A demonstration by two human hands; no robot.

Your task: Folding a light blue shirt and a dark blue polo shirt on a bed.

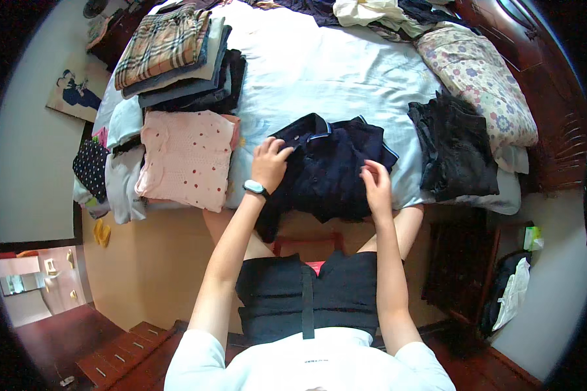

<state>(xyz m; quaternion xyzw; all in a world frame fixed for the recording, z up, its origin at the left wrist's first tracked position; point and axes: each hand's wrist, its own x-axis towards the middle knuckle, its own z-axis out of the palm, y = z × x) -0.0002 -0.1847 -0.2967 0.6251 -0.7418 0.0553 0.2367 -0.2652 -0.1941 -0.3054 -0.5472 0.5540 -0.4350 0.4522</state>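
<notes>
A navy polo shirt (335,168) with light-striped collar and sleeve edges lies rumpled at the bed's near edge. Its lower part hangs over that edge towards my legs. My left hand (270,159), with a banded device (255,186) on the wrist, touches the shirt's left side near the collar. Its fingers are bent, and whether they pinch cloth is hidden. Over the shirt's right side is my right hand (377,183), fingers loosely curved, with no cloth seen between them.
Left of the shirt lie a pink dotted garment (191,156) and a stack topped by a plaid garment (161,41). Folded black clothing (455,146) and a floral bundle (484,90) lie to the right. Loose clothes (372,12) line the far side of the bed sheet (323,73).
</notes>
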